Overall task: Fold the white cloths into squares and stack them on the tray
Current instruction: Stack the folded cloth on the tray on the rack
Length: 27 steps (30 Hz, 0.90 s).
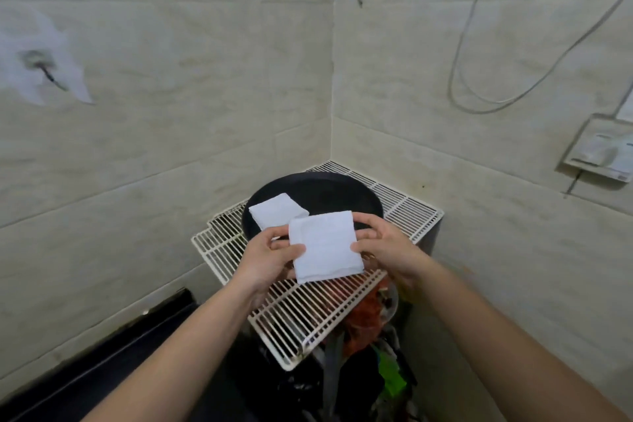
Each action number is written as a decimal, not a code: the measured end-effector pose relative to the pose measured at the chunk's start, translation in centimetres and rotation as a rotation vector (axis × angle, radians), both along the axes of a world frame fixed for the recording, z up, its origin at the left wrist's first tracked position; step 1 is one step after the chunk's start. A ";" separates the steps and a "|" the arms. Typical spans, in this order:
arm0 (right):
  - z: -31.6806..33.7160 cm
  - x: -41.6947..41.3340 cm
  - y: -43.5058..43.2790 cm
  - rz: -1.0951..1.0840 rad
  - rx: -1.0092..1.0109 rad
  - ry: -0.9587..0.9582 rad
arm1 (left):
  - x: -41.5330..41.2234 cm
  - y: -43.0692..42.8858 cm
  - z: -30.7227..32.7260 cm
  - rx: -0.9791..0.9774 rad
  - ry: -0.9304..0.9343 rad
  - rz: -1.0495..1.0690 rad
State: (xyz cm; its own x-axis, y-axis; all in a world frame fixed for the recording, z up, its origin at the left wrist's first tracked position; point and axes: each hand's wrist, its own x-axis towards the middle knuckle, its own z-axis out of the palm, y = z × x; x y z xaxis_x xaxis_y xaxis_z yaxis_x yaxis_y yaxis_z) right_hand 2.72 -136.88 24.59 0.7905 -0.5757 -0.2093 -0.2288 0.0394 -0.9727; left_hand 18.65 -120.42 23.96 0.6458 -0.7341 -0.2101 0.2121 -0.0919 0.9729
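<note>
One folded cloth (278, 210) already sits on the tray (329, 188) just past my fingertips, and I've got the second square (325, 248) pinched between my left hand (270, 259) and right hand (387, 248), so it just needs stacking.

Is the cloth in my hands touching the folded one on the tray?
Cannot tell. In the head view the held cloth overlaps the folded cloth on the tray, hiding any gap.
</note>
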 end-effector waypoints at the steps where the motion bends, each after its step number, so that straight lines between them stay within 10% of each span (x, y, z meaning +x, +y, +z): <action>1: -0.1 1.4 -1.8 0.022 0.002 0.008 | 0.9 -1.5 -0.3 0.004 0.017 0.045; 27: -5.2 23.9 -13.2 0.328 0.186 0.127 | 11.9 -10.0 -3.9 0.118 0.190 0.743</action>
State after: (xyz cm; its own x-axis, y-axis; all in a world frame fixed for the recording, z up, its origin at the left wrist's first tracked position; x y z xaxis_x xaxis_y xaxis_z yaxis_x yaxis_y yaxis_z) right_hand 26.62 -150.07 19.42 0.8871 -0.2401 -0.3942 -0.3766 0.1171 -0.9189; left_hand 30.56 -130.45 20.09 0.9047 -0.0886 -0.4168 0.4213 0.0391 0.9061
